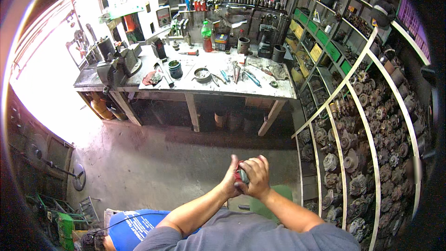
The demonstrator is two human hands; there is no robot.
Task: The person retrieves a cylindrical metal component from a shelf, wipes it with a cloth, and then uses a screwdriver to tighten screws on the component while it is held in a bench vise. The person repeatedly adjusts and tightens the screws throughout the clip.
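Both my hands come together in front of my body, above the floor and away from the workbench. My left hand (229,182) is closed around a small red and grey-green thing (241,175), its thumb pointing up. From the other side my right hand (257,175) curls its fingers over the same thing. Most of it is hidden by my palms and fingers, so its kind cannot be made out.
Ahead stands a workbench (186,85) with a vise (114,69), pliers (252,78), a hammer (166,74), a green-capped bottle (206,37) and a round tin (202,75). Racks of metal parts (357,186) line the right. A person in blue (134,227) is close at lower left.
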